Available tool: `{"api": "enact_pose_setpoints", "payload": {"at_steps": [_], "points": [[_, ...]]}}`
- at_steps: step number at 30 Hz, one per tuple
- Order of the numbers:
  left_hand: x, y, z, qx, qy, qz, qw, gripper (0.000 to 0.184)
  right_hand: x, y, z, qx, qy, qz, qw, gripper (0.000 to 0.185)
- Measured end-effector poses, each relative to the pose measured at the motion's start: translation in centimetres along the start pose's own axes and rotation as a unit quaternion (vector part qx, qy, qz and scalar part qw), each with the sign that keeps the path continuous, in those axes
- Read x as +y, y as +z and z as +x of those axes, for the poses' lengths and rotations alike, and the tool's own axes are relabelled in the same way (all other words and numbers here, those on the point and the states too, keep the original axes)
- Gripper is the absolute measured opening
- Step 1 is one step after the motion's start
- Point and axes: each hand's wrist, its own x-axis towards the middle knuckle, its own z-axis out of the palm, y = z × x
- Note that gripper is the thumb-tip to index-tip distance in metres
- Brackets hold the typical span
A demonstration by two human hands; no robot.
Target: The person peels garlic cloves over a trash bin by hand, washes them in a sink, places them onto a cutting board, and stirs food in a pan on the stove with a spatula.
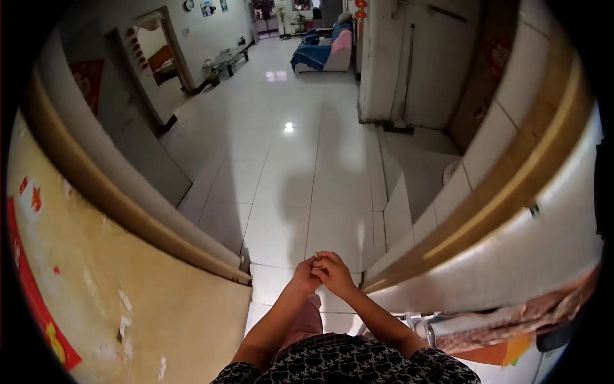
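My left hand (306,278) and my right hand (334,274) meet in front of my body, low in the middle of the head view. The fingers of both are curled and press against each other. Whether anything small lies between them is hidden. Below them show a pink trouser leg (310,319) and my black patterned top (358,361). Both hands are over the doorway, above the white tiled floor (281,230).
A wooden door frame (144,214) and a yellowish door (128,294) stand close on my left; another frame side (473,224) is on my right. Ahead are a broom (403,121), a sofa with blue cloth (313,54) and a low table (230,59).
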Motion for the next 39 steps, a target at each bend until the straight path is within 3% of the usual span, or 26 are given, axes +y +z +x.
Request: {"api": "enact_pose_setpoints", "payload": {"at_steps": [4, 8, 10, 11, 16, 22, 24, 26, 27, 28, 29, 30, 31, 36, 38, 39], "points": [[7.1, 4.8, 5.9, 0.017, -0.019, 0.034, 0.999, 0.025, 3.2, -0.3, 10.0, 0.014, 0.012, -0.019, 1.000, 0.016], [13.4, 11.1, 12.0, -0.040, -0.067, 0.029, 0.997, 0.025, 2.7, -2.9, 19.0, 0.040, 0.035, -0.065, 0.996, 0.015], [15.0, 15.6, 13.9, -0.005, -0.066, 0.115, 0.991, 0.025, 3.0, -4.8, 22.6, 0.077, 0.031, -0.061, 0.995, 0.014], [15.6, 16.7, 15.4, -0.054, -0.090, 0.104, 0.989, 0.024, 3.3, -5.9, 23.8, 0.093, 0.047, -0.054, 0.993, 0.014], [14.7, 24.1, 23.3, -0.053, -0.171, 0.182, 0.967, 0.025, 6.3, -12.3, 28.2, 0.191, 0.133, -0.045, 0.972, 0.020], [11.0, 31.7, 33.0, -0.162, -0.271, 0.205, 0.926, 0.026, 10.9, -20.8, 31.5, 0.315, 0.179, -0.108, 0.926, 0.015], [9.2, 32.8, 36.8, -0.128, -0.322, 0.200, 0.917, 0.028, 11.7, -23.6, 32.3, 0.375, 0.168, -0.054, 0.910, 0.014], [6.9, 37.2, 38.6, -0.120, -0.331, 0.283, 0.892, 0.029, 13.3, -26.8, 32.1, 0.396, 0.178, -0.105, 0.895, 0.014], [5.5, 37.0, 41.2, -0.187, -0.294, 0.396, 0.849, 0.027, 14.3, -28.5, 32.0, 0.397, 0.179, -0.155, 0.887, 0.013], [4.6, 37.6, 42.0, -0.187, -0.310, 0.402, 0.841, 0.027, 14.8, -29.7, 31.7, 0.410, 0.190, -0.156, 0.878, 0.013], [3.7, 38.4, 43.0, -0.315, -0.221, 0.561, 0.733, 0.025, 15.4, -31.1, 31.5, 0.420, 0.197, -0.157, 0.872, 0.014], [2.9, 39.4, 43.7, -0.430, -0.116, 0.680, 0.583, 0.026, 15.8, -32.2, 31.2, 0.428, 0.203, -0.157, 0.866, 0.014], [1.7, 41.3, 43.6, -0.247, -0.383, 0.380, 0.805, 0.025, 16.0, -33.0, 30.9, 0.450, 0.214, -0.124, 0.858, 0.016], [-4.7, 40.6, 50.6, -0.299, -0.425, 0.432, 0.737, 0.027, 17.9, -36.0, 29.6, 0.518, 0.270, -0.137, 0.800, 0.018], [-5.3, 44.3, 50.6, -0.119, -0.529, 0.367, 0.756, 0.026, 19.0, -37.3, 30.2, 0.575, 0.246, -0.157, 0.765, 0.019], [-6.0, 45.0, 51.7, -0.116, -0.535, 0.375, 0.748, 0.025, 19.0, -37.9, 31.2, 0.597, 0.239, -0.180, 0.745, 0.020]]}}
